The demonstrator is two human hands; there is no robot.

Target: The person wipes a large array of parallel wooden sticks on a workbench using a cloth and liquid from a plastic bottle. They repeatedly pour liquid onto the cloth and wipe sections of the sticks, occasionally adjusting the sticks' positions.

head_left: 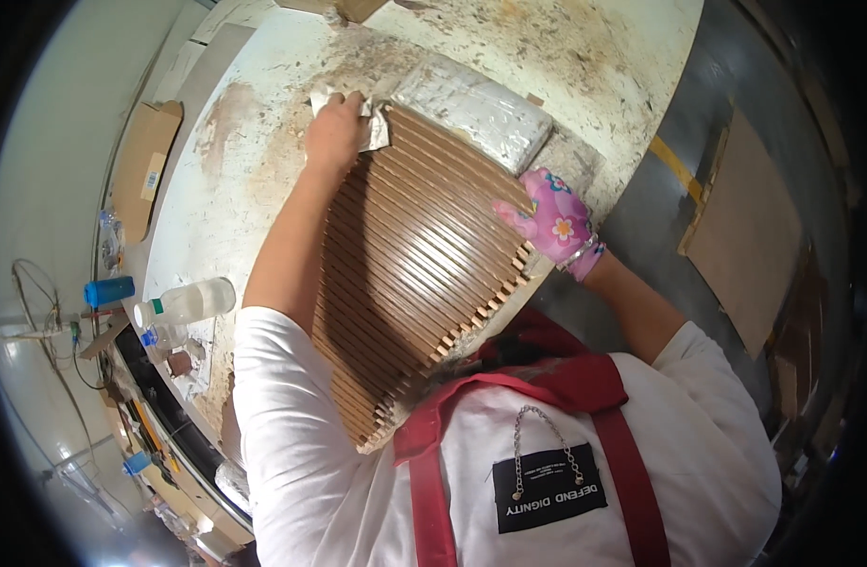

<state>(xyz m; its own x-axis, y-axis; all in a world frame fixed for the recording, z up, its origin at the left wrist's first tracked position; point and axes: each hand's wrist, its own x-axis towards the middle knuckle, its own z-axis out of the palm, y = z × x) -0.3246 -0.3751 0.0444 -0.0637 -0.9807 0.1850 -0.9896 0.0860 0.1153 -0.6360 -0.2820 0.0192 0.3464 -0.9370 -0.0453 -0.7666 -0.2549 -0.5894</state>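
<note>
A row of long brown wood strips [424, 236] lies side by side in front of me, with uneven pale ends along the lower right. My left hand [337, 132], bare, is at the far left end of the strips, its fingers closed on a crumpled white cloth or paper [375, 128]. Part of that wad rests against the strip ends. At the opposite end, my right hand [554, 215] wears a pink flowered glove. Its fingers and thumb close around the ends of the farthest strips.
Just beyond the strips lies a plastic-wrapped flat block [476, 109] on a stained white table [263, 61]. Bottles stand at the left, among them a clear one with a green cap [192, 300] and a blue one [109, 290]. A brown board [747, 231] leans at the right.
</note>
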